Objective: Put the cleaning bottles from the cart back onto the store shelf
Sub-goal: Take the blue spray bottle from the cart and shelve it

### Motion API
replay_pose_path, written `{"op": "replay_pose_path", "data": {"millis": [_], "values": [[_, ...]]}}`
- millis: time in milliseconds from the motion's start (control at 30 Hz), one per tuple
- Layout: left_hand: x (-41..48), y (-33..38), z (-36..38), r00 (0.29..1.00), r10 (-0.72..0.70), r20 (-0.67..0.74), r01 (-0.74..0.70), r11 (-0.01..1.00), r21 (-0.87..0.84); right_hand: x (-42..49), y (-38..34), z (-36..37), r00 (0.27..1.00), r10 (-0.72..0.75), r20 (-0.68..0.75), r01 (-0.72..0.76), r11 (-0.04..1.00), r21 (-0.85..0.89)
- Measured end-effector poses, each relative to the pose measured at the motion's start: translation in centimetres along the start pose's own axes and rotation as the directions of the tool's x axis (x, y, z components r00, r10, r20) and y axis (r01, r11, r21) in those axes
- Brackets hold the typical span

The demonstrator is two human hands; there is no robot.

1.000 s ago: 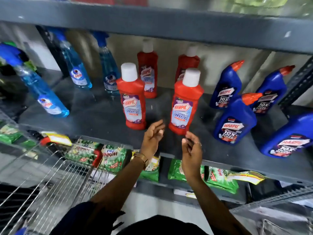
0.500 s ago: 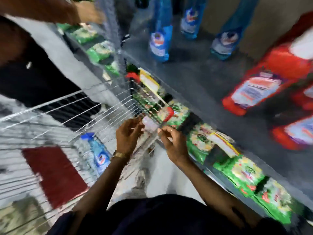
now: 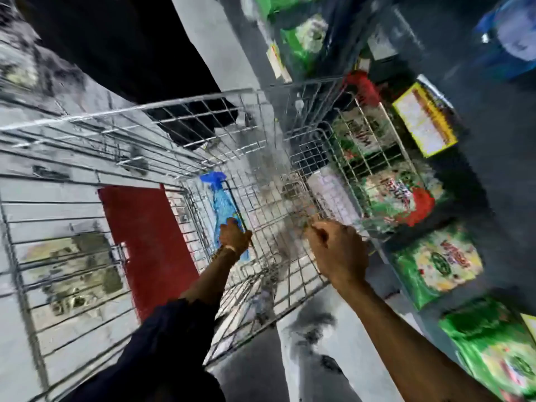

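Below: left hand (image 3: pixel 234 235) reaches into silver wire shopping cart (image 3: pixel 203 104), fingers closed around translucent blue plastic spray bottle (image 3: pixel 222 204) lying on cart floor; right hand (image 3: pixel 338 250) loosely fisted above cart rim, holding nothing.

- The spray bottle (image 3: pixel 223 207) lies inside the wire cart (image 3: pixel 203 103), on its bottom.
- The left hand (image 3: pixel 234 236) is on the bottle's lower end.
- The right hand (image 3: pixel 338 250) is at the cart's right rim.
- The shelf (image 3: pixel 493 175) with packets (image 3: pixel 435 259) stands right of the cart.
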State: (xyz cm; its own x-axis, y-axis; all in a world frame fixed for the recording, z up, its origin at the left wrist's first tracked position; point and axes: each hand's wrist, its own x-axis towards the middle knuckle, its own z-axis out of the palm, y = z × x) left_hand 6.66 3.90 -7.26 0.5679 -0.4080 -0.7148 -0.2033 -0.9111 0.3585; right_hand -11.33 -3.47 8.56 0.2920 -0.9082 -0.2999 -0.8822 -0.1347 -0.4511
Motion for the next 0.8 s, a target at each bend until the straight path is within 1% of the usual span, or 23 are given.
{"op": "replay_pose_path", "data": {"millis": [100, 200, 267, 300, 367, 400, 467, 533, 567, 633, 667, 733, 800], "values": [[2.6, -1.0, 0.5, 0.996, -0.076, -0.043, 0.078, 0.996, 0.044, 0.0, -0.3, 0.0, 0.998, -0.030, -0.057, 0.027, 0.999, -0.047], [4.1, -1.9, 0.5, 0.973, -0.195, -0.125, 0.192, 0.981, -0.038, 0.1, -0.3, 0.2, 0.997, -0.031, -0.071, 0.027, 0.998, -0.059], [4.7, -2.8, 0.2, 0.964, -0.220, -0.147, 0.217, 0.976, -0.035, 0.1, -0.2, 0.2, 0.996, -0.033, -0.079, 0.029, 0.998, -0.054], [5.0, -3.4, 0.0, 0.967, -0.208, -0.148, 0.207, 0.978, -0.028, 0.0, -0.3, 0.3, 0.996, -0.031, -0.081, 0.026, 0.998, -0.055], [5.5, -4.1, -0.4, 0.982, -0.173, -0.080, 0.169, 0.984, -0.051, 0.0, -0.2, 0.3, 0.996, -0.020, -0.082, 0.015, 0.998, -0.062], [5.9, -4.4, -0.7, 0.985, -0.174, -0.020, 0.172, 0.982, -0.082, 0.0, -0.2, 0.3, 0.996, -0.013, -0.083, 0.008, 0.998, -0.065], [6.6, -4.8, -0.8, 0.978, -0.197, 0.073, 0.205, 0.970, -0.128, 0.0, -0.2, 0.3, 0.998, -0.007, -0.069, 0.002, 0.998, -0.070], [6.1, -4.4, -0.8, 0.968, -0.214, 0.131, 0.233, 0.960, -0.156, 0.0, -0.2, 0.3, 0.998, -0.006, -0.064, 0.000, 0.997, -0.083], [5.6, -4.0, -0.8, 0.973, -0.194, 0.124, 0.213, 0.962, -0.169, 0.0, -0.2, 0.3, 0.998, -0.003, -0.064, -0.003, 0.996, -0.088], [4.1, -2.9, -0.8, 0.989, -0.134, 0.054, 0.142, 0.971, -0.190, 0.0, -0.3, 0.3, 0.998, 0.006, -0.062, -0.012, 0.995, -0.096], [3.1, -2.2, -1.1, 0.994, -0.098, 0.056, 0.108, 0.968, -0.228, 0.0, -0.4, 0.1, 0.998, 0.009, -0.061, -0.015, 0.995, -0.096], [1.2, -0.6, -2.0, 0.997, 0.018, 0.077, 0.008, 0.948, -0.318, -0.2, -0.4, 0.0, 0.999, 0.013, -0.052, -0.017, 0.997, -0.078], [-0.4, 1.3, -3.3, 0.987, 0.141, 0.079, -0.094, 0.897, -0.432, -0.2, -0.5, 0.2, 0.998, -0.005, -0.058, 0.004, 1.000, -0.026]]}}
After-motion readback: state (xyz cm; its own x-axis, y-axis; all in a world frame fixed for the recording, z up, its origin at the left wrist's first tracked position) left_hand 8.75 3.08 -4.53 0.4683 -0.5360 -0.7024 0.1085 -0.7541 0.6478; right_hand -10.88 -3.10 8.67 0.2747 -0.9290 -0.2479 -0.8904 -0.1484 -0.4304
